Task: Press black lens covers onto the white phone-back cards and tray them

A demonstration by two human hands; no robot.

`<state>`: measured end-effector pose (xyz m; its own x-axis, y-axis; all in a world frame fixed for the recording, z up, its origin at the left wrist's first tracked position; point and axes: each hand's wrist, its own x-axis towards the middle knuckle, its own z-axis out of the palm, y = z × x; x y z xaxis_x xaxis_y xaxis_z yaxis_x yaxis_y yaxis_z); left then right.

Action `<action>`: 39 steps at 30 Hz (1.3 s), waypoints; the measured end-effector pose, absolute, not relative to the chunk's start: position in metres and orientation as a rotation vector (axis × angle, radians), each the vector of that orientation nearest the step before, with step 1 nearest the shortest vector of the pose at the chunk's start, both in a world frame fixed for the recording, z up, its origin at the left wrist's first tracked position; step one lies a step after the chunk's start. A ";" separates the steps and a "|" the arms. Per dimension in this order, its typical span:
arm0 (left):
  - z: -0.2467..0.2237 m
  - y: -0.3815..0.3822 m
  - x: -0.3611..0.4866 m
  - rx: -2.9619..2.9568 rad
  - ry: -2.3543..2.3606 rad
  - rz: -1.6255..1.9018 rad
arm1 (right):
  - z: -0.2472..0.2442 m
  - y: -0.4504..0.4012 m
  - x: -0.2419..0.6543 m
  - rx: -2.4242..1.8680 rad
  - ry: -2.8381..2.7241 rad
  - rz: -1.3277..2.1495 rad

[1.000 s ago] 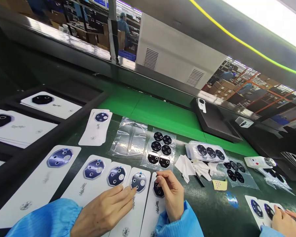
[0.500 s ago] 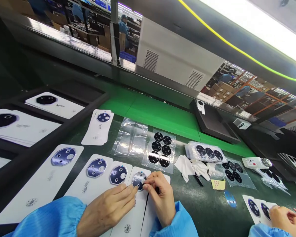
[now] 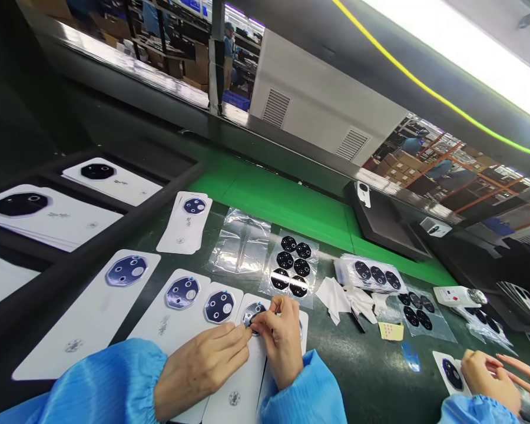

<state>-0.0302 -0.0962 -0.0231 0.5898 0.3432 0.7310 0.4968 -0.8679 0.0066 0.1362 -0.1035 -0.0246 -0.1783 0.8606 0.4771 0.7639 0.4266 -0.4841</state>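
Observation:
A row of white phone-back-shaped panels (image 3: 170,338) lies before me, each with a dark blue octagonal disc (image 3: 219,306) at its far end. My left hand (image 3: 207,359) rests across the panels, fingers together and bent, tips by the disc of a panel farther right. Over that same disc (image 3: 251,311), my right hand (image 3: 279,333) has thumb and fingers pinched together. Both hands' fingertips almost meet there. Whatever sits between them is too small or hidden to make out. The fingers cover much of this disc and part of the panel to its right.
Black trays (image 3: 159,194) of panels stand at left. Beyond the row lie a panel stack (image 3: 185,224), clear bags (image 3: 242,241) and a sheet of black discs (image 3: 291,265). White cloths (image 3: 333,299), a black pen (image 3: 357,322) and a yellow note (image 3: 391,331) are rightward. A co-worker's hands (image 3: 490,377) work at far right.
The view has shifted slightly, moving things rightward. My right fingers have come across the disc towards my left fingertips, covering more of it. The co-worker's hands have moved left over their panels.

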 end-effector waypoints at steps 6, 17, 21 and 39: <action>-0.020 -0.097 -0.031 -2.601 -0.702 -1.140 | -0.019 -0.103 0.141 -1.455 -1.853 0.240; -0.022 -0.097 -0.030 -2.605 -0.696 -1.159 | -0.019 -0.104 0.136 -1.393 -1.985 0.107; -0.023 -0.098 -0.030 -2.623 -0.697 -1.170 | -0.015 -0.105 0.137 -1.417 -1.935 0.074; -0.016 -0.098 -0.031 -2.596 -0.675 -1.163 | -0.016 -0.109 0.133 -1.394 -2.018 -0.134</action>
<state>-0.0314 -0.0983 -0.0157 0.5818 0.3188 0.7482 0.4910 -0.8711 -0.0107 0.1327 -0.1087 -0.0163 -0.2029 0.7925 0.5752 0.8617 0.4235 -0.2795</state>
